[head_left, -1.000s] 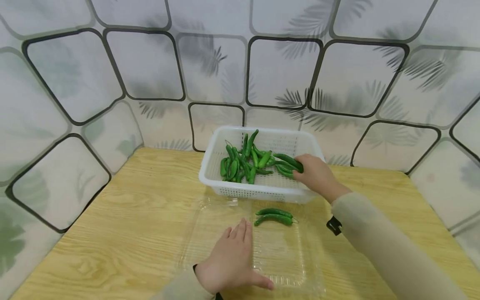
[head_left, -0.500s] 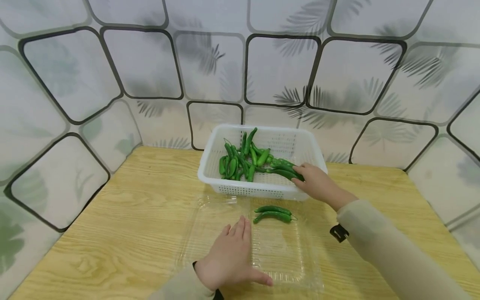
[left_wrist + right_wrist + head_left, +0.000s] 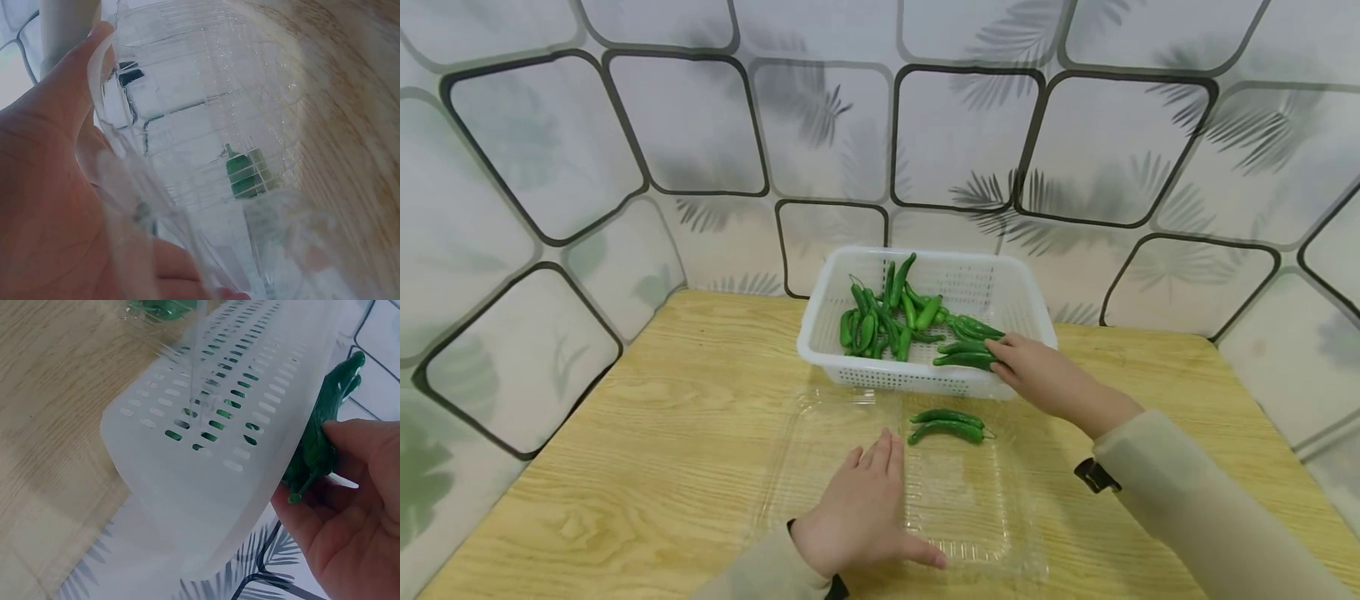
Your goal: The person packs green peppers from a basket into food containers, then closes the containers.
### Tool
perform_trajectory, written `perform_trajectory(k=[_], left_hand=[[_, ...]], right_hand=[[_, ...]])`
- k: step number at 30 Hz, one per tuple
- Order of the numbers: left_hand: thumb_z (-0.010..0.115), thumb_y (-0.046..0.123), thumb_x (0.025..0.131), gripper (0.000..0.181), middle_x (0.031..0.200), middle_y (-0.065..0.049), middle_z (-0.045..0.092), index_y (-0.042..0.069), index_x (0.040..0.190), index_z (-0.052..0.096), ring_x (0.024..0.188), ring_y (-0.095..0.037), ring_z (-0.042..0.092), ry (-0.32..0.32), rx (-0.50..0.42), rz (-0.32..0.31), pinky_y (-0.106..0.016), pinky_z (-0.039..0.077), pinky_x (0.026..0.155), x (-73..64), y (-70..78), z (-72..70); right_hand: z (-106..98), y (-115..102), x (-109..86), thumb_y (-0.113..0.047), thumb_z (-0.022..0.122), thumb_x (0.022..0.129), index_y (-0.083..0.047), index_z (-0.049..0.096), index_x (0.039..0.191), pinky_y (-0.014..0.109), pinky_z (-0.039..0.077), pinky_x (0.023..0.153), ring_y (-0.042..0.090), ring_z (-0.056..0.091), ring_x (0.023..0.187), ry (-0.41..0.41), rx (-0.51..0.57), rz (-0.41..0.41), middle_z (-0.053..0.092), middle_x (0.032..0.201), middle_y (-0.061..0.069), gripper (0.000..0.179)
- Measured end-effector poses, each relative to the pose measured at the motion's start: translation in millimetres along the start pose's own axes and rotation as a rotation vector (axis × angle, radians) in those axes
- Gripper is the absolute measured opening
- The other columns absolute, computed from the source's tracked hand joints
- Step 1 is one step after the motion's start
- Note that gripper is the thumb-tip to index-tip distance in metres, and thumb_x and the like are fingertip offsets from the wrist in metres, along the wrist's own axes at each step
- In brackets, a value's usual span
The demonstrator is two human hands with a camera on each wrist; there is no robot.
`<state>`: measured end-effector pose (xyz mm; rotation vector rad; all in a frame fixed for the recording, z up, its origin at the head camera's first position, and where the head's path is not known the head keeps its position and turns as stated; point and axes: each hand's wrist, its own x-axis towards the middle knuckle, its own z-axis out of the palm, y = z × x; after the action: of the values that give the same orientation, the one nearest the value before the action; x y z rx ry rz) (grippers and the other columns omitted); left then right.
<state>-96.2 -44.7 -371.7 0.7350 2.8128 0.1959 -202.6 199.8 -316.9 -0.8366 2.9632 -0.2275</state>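
At the front right of the white basket (image 3: 850,372), my right hand (image 3: 1052,379) pinches green chili peppers (image 3: 966,360) between thumb and fingers. The right wrist view has these held peppers (image 3: 325,434) just over the basket's rim, stem end low. My left hand (image 3: 861,517) lies with straight fingers over the middle of a clear plastic container (image 3: 955,500), thumb spread toward the right. Up close, the left palm (image 3: 44,206) is against the container's thin edge. Two green chili peppers (image 3: 947,429) lie side by side in the container's far right part.
More green peppers (image 3: 880,321) are heaped in the basket's left half, with several others (image 3: 973,327) near my right fingers. A wooden table (image 3: 625,433) carries everything. Behind it, a patterned wall covering (image 3: 827,150) rises close to the basket's back.
My right hand has moved down and to the right, toward the basket's front rim, with the held peppers now lying nearly level. The left hand and the two peppers in the container have stayed put.
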Motion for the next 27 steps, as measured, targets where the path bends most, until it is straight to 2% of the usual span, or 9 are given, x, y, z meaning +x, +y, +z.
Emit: perform_trajectory(k=[9,15,21,24,27], left_hand=[[0.050,0.087,0.059,0.129,0.147,-0.024,0.025,-0.006,0.144,0.025,0.135,-0.029,0.027,-0.011,0.006,-0.002,-0.045,0.028,0.105,1.4,-0.1,-0.7],[0.051,0.087,0.059,0.129,0.147,-0.024,0.025,-0.006,0.143,0.026,0.135,-0.029,0.027,-0.012,0.005,-0.004,-0.046,0.028,0.105,1.1,0.3,-1.2],[0.050,0.088,0.059,0.129,0.148,-0.024,0.024,-0.006,0.144,0.025,0.136,-0.029,0.026,-0.013,0.002,-0.007,-0.046,0.028,0.105,1.3,0.6,-0.9],[0.051,0.087,0.058,0.129,0.148,-0.024,0.024,-0.006,0.144,0.026,0.136,-0.030,0.026,-0.012,-0.006,-0.009,-0.046,0.028,0.105,1.0,0.7,-0.6],[0.052,0.087,0.058,0.129,0.148,-0.024,0.024,-0.006,0.144,0.026,0.135,-0.030,0.027,-0.005,-0.006,-0.011,-0.046,0.028,0.105,0.6,0.9,-0.3]], right_hand=[[6,-7,-9.0,-0.011,0.062,0.090,0.007,0.058,0.118,0.039,0.051,0.070,0.027,0.060,0.087,0.162,-0.132,-0.043,0.059,0.102,0.017,0.034],[12,-12,-12.5,-0.014,0.063,0.088,0.003,0.064,0.111,0.033,0.049,0.058,0.021,0.057,0.074,0.239,-0.193,-0.022,0.058,0.090,0.011,0.029],[17,-17,-15.1,-0.014,0.066,0.084,0.003,0.067,0.105,0.027,0.042,0.048,0.015,0.047,0.060,0.312,-0.251,-0.023,0.050,0.076,0.005,0.027],[20,-18,-16.4,-0.013,0.067,0.083,0.002,0.068,0.103,0.025,0.039,0.046,0.013,0.044,0.057,0.339,-0.262,-0.031,0.048,0.074,0.004,0.026],[23,-20,-18.3,-0.013,0.067,0.082,0.002,0.067,0.103,0.026,0.040,0.046,0.014,0.047,0.059,0.365,-0.264,-0.046,0.052,0.076,0.006,0.026]])
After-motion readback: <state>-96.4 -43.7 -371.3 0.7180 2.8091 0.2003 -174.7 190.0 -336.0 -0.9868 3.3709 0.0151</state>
